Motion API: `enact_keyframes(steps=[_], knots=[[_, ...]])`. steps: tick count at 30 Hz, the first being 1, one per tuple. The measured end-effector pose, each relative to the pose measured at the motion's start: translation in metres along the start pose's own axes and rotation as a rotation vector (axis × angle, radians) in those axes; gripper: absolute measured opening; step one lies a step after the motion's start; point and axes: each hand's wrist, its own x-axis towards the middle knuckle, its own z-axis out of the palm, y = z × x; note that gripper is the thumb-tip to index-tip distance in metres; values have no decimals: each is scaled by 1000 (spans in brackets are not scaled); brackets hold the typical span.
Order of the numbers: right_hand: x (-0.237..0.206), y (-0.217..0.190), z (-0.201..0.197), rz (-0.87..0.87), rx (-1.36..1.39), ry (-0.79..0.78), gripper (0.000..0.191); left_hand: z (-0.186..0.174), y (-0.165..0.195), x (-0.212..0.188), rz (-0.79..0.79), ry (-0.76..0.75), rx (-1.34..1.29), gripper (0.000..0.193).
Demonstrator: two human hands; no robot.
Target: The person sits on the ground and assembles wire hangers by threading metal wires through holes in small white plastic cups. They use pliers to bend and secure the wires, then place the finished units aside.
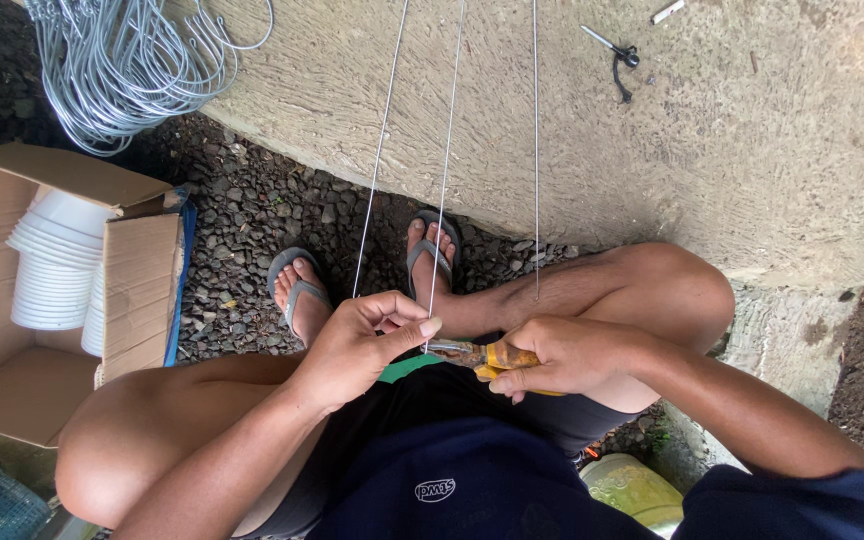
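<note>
Over the lap, a wire [444, 170] is pinched by left hand [362, 345] fingers; pliers [477, 354] are gripped w/ right hand [562, 355] fist closed on handles, jaws at wire end. Bending/cutting step judged underway; steady wire tension needed for next squeeze.

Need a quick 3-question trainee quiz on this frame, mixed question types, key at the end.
1. True or false: the right hand holds yellow-handled pliers.
2. Multiple choice: what do the left hand fingers pinch? A) a white cup B) thin wires C) a stone
3. Fill in: the open cardboard box at the person's left holds stacked white ____.

Key:
1. True; the pliers' nose points toward the left hand.
2. B; the thin wires run up from the fingers, across the concrete slab.
3. Cups.
</note>
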Motion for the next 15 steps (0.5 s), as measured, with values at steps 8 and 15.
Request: enact_keyframes(steps=[8,15], knots=[[6,8,7,-75,1,21,36,3,-3,-4,45,-52,-92,16],[8,16,12,-222,-148,183,37,6,0,-5,67,-35,-82,13]])
